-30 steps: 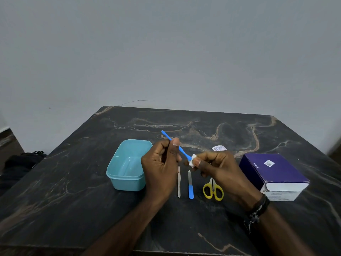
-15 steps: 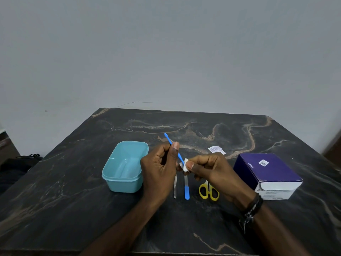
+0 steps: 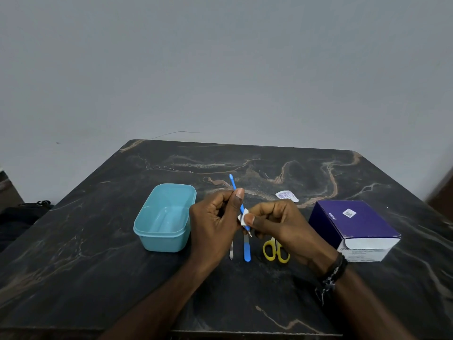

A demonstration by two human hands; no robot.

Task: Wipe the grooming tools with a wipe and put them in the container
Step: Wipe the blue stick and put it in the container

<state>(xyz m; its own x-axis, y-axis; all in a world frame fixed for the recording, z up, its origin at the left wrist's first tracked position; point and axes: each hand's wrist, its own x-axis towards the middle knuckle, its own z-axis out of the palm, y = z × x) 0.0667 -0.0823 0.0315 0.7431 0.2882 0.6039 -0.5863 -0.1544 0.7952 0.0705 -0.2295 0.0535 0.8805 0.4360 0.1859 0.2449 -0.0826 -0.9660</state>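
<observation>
The left hand (image 3: 215,224) pinches the upper shaft of a slim blue tool (image 3: 237,195) between thumb and curled fingers, holding it tilted above the table (image 3: 98,278) with its far tip pointing up and away. The right hand (image 3: 277,222) pinches a small white wipe (image 3: 243,218) around the lower shaft, thumb pressed against the fold; the metal tip shows just below the wipe. The teal container (image 3: 164,217) stands open to the left of the hands and appears to hold nothing. On the table under the hands lie a metal tool (image 3: 231,252), a blue-handled tool (image 3: 246,249) and yellow scissors (image 3: 275,251), side by side, partly hidden. A purple box (image 3: 353,227) sits to the right, and a torn wipe sachet (image 3: 286,195) lies beyond the hands. Likely hazards: the small wipe may slip off the thin shaft if thumb pressure eases; the pointed tip may snag or pierce the wipe, or prick a finger, during a downward stroke; a loose left pinch may let the tool drop onto the tools lying beneath.
</observation>
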